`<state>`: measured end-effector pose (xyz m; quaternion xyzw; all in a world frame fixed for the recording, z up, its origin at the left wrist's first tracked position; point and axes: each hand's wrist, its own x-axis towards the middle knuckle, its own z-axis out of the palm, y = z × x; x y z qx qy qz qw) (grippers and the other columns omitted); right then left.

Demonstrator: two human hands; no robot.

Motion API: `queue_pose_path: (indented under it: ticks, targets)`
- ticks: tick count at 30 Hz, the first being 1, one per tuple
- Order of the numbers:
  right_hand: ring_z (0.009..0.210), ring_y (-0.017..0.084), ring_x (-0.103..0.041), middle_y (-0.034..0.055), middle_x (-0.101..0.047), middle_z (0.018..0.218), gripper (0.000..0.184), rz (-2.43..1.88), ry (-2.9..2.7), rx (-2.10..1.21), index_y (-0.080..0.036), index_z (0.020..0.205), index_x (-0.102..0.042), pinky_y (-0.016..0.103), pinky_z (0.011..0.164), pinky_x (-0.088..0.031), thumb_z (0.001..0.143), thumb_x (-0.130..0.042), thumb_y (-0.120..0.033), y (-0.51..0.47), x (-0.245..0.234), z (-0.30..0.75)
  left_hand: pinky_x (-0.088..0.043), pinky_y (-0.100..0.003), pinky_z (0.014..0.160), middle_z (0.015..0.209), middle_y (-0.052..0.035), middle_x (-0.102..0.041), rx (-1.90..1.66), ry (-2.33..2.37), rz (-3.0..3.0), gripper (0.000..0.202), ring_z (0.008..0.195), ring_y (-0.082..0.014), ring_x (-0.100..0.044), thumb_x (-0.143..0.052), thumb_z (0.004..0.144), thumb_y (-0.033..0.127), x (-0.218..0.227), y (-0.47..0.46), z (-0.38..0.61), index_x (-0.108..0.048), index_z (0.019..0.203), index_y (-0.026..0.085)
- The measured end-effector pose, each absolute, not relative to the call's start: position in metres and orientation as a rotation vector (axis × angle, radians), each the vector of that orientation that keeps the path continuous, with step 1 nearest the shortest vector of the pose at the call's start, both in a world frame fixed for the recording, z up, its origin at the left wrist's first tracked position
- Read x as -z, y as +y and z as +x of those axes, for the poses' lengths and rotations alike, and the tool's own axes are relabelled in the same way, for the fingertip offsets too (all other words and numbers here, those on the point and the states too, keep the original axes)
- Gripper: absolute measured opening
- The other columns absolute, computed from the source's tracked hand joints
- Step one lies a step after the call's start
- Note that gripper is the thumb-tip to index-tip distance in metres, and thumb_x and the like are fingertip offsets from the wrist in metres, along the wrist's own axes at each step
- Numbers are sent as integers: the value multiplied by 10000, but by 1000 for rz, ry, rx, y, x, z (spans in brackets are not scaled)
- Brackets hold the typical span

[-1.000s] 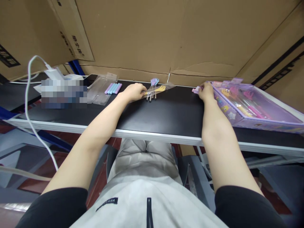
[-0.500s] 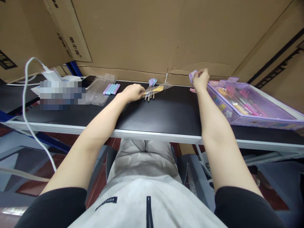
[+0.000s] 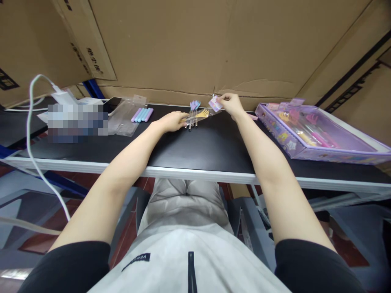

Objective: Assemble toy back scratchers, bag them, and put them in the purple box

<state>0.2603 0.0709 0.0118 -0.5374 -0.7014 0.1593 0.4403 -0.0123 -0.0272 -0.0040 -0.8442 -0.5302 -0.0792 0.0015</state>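
Note:
My left hand (image 3: 176, 121) is closed on the near end of a yellow claw-headed back scratcher (image 3: 203, 113) in a clear plastic sleeve. The sleeve lies across several metal rods with purple and blue claw heads (image 3: 194, 105), resting on the black table. Between the fingertips of my right hand (image 3: 231, 104), a small purple printed card (image 3: 215, 103) is pinched. That card is held close to the sleeve's right end; whether they touch I cannot tell. Left of my left hand, several purple and blue cylindrical handles (image 3: 142, 114) lie side by side.
A purple display box (image 3: 330, 156) with pink and yellow packaged scratchers stands on the right. A pink card (image 3: 253, 116) lies beside it. Clear plastic bags (image 3: 126, 122), a phone (image 3: 113, 103) and a white cable (image 3: 31, 118) are on the left. Cardboard (image 3: 183, 49) walls the back.
My right hand has moved left with the purple card, from beside the display box to the sleeve's right end. My left hand stays on the sleeved scratcher.

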Motion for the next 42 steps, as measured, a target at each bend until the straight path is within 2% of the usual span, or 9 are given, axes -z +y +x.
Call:
queue_pose_path:
  ticks: [3, 6, 11, 17, 24, 29, 35, 38, 42]
  targets:
    - [1001, 256, -701, 72, -726, 911, 133, -1330, -1814, -372, -216, 846, -663, 437, 996, -598, 937, -694, -307, 64, -9, 252, -482, -329, 1139, 1449, -156, -685, 268, -1664, -2659, 577, 1356, -286, -651, -557, 1021, 299, 4, -27, -12, -563, 1586, 182]
    - [1062, 289, -685, 102, -728, 990, 92, -1378, -1897, -219, -221, 896, -678, 482, 1060, -570, 941, -675, -301, 60, -7, 246, -485, -329, 1138, 1448, -157, -688, 266, -1663, -2665, 579, 1356, -286, -651, -556, 1008, 276, 5, -26, -13, -573, 1578, 180]
    - [1222, 365, -635, 164, -673, 1225, 208, -1429, -2000, 17, -225, 1093, -664, 582, 1117, -499, 1021, -579, -401, 55, 1, 244, -493, -328, 1130, 1452, -138, -704, 288, -1649, -2687, 576, 1334, -274, -667, -572, 986, 278, 6, -22, -16, -602, 1556, 198]
    - [1277, 401, -634, 199, -642, 1311, 291, -1433, -2116, 72, -201, 1281, -571, 611, 1118, -469, 1074, -472, -380, 59, 13, 251, -477, -326, 1152, 1488, -131, -696, 281, -1670, -2719, 578, 1375, -285, -649, -567, 974, 247, 0, -28, -15, -620, 1545, 168]
    - [1172, 340, -667, 167, -674, 1091, 62, -1412, -1853, -112, -203, 1010, -541, 561, 1112, -485, 1031, -578, -248, 76, 14, 259, -489, -335, 1145, 1469, -115, -716, 301, -1667, -2742, 581, 1371, -291, -657, -571, 949, 237, 0, -25, -20, -648, 1522, 184]
    - [1095, 298, -688, 97, -641, 952, 229, -1457, -1527, -349, -226, 833, -477, 556, 1069, -541, 968, -647, -151, 77, 5, 260, -500, -327, 1128, 1454, -107, -726, 272, -1676, -2720, 562, 1348, -276, -669, -553, 957, 233, 0, -24, -23, -660, 1507, 200]
    - [786, 218, -702, 18, -576, 750, 282, -1393, -1280, -657, -224, 774, -490, 564, 886, -652, 905, -599, 0, 69, -4, 249, -518, -339, 1121, 1452, -90, -728, 237, -1739, -2689, 563, 1324, -264, -680, -563, 937, 239, -5, -30, -22, -668, 1490, 232]
    - [710, 187, -672, -14, -520, 634, 327, -1395, -1239, -708, -223, 732, -499, 535, 881, -663, 873, -553, 68, 62, -10, 244, -538, -361, 1102, 1416, -70, -748, 224, -1769, -2688, 558, 1284, -266, -699, -584, 914, 239, -7, -33, -22, -687, 1462, 266]
    - [715, 167, -680, -2, -544, 634, 354, -1410, -1185, -802, -210, 693, -495, 447, 843, -668, 878, -541, 88, 46, -16, 241, -535, -418, 1112, 1394, -80, -751, 135, -1883, -2589, 555, 1273, -302, -704, -639, 888, 225, -15, -34, -19, -705, 1435, 294]
